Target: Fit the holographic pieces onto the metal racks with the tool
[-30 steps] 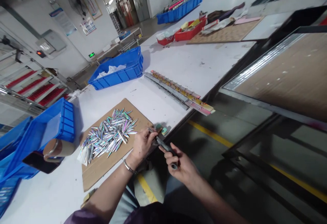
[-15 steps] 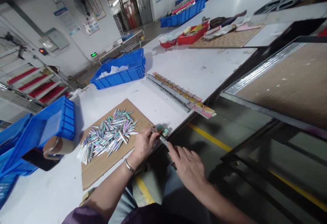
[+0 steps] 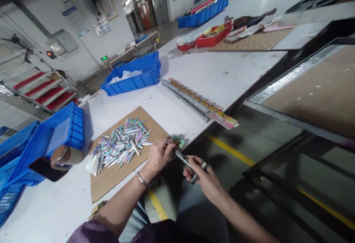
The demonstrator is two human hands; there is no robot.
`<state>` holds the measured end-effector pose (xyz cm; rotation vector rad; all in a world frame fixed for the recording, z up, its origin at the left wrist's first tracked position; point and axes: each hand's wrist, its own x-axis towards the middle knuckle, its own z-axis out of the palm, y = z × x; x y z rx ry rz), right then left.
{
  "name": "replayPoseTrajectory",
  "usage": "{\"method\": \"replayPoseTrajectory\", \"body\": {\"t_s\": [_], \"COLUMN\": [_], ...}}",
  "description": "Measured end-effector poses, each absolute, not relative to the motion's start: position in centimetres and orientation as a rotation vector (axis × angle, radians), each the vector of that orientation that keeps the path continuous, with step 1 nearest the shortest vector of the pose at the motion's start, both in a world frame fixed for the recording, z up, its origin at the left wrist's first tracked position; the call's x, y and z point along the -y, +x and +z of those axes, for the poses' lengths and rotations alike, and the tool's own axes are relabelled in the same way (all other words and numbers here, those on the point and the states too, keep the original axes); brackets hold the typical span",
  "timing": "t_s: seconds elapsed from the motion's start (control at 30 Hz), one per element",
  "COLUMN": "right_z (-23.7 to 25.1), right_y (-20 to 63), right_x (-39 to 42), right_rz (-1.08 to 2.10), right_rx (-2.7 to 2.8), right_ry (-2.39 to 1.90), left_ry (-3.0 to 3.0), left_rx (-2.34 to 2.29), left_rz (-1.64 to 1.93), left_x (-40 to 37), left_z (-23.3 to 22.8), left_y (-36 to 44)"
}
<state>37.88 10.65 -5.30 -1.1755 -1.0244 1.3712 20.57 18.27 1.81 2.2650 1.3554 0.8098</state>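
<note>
Left hand (image 3: pixel 158 155) sits at the front edge of the white worktable (image 3: pixel 194 69), fingers pinched on a small silvery piece; can't make out what it is. Right hand (image 3: pixel 203 178) is off the table edge, closed around a dark slim metal hand tool (image 3: pixel 186 163) whose tip meets the left-hand fingers. Both sit just beside the flat brown cardboard sheet (image 3: pixel 111 178), which carries a heap of iridescent silver spindle-shaped pieces (image 3: pixel 120 147). Small green blocks (image 3: pixel 179 141) lie near the left hand. Long metal strips with coloured tabs (image 3: pixel 202 104) lie further back. Blue plastic crate (image 3: pixel 133 75) is well apart; brown tape roll (image 3: pixel 65 156) is at left.
</note>
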Motion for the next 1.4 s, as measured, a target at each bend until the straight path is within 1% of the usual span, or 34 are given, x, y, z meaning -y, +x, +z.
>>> {"method": "replayPoseTrajectory", "body": {"t_s": [0.03, 0.1, 0.17, 0.23, 0.3, 0.4, 0.63, 0.73, 0.8, 0.83, 0.9, 0.97, 1.0, 1.03, 1.1, 1.17, 1.23, 1.4], "right_z": [-5.1, -4.2, -3.1, -2.2, -1.8, -2.2, -3.1, -2.7, -2.7, -2.9, -3.7, -4.8, -5.4, -5.9, -6.7, -7.1, -7.3, -7.2], "right_y": [38.3, 39.0, 39.3, 39.1, 38.8, 38.6, 39.4, 39.2, 38.9, 38.8, 38.6, 38.4, 38.3, 38.0, 37.5, 36.7, 35.8, 35.5], "right_x": [-10.3, -9.8, -9.4, -9.2, -8.9, -8.7, -8.9, -9.2, -9.5, -9.8, -10.4, -10.9, -11.1, -11.2, -11.1, -10.7, -10.0, -9.6], "right_rz": [1.16, 0.602, 0.089, -0.222, -0.37, -0.46, -0.463, -0.367, -0.13, 0.077, 0.652, 1.278, 1.542, 1.75, 2.01, 2.097, 2.081, 1.957], "right_rx": [1.219, 1.69, 2.027, 2.177, 2.206, 2.212, 2.247, 2.266, 2.207, 2.127, 1.801, 1.279, 0.991, 0.721, 0.318, 0.111, 0.041, 0.161], "right_ry": [-1.248, -1.388, -1.462, -1.509, -1.54, -1.52, -1.501, -1.535, -1.572, -1.577, -1.515, -1.307, -1.165, -1.017, -0.757, -0.573, -0.445, -0.4], "left_ry": [2.28, 2.29, 2.28, 2.276, 2.283, 2.285, 2.264, 2.242, 2.218, 2.211, 2.216, 2.227, 2.23, 2.231, 2.23, 2.226, 2.219, 2.228], "left_rx": [-1.35, -1.355, -1.366, -1.383, -1.41, -1.449, -1.452, -1.425, -1.415, -1.413, -1.405, -1.408, -1.417, -1.427, -1.429, -1.4, -1.376, -1.417], "left_rz": [0.795, 0.778, 0.77, 0.758, 0.747, 0.751, 0.742, 0.769, 0.787, 0.791, 0.786, 0.773, 0.768, 0.764, 0.764, 0.771, 0.781, 0.747], "left_x": [-18.3, -18.3, -18.2, -18.2, -18.0, -17.9, -17.9, -17.8, -17.7, -17.6, -17.4, -17.3, -17.3, -17.2, -17.2, -17.1, -17.0, -17.5], "left_z": [1.8, 1.9, 2.0, 1.9, 1.8, 1.4, 1.2, 1.7, 2.0, 2.1, 2.2, 2.3, 2.3, 2.4, 2.4, 2.5, 2.7, 2.5], "left_y": [20.6, 20.6, 20.6, 20.7, 20.7, 20.7, 20.9, 20.9, 21.0, 21.0, 21.1, 21.2, 21.3, 21.3, 21.2, 21.1, 20.9, 21.3]}}
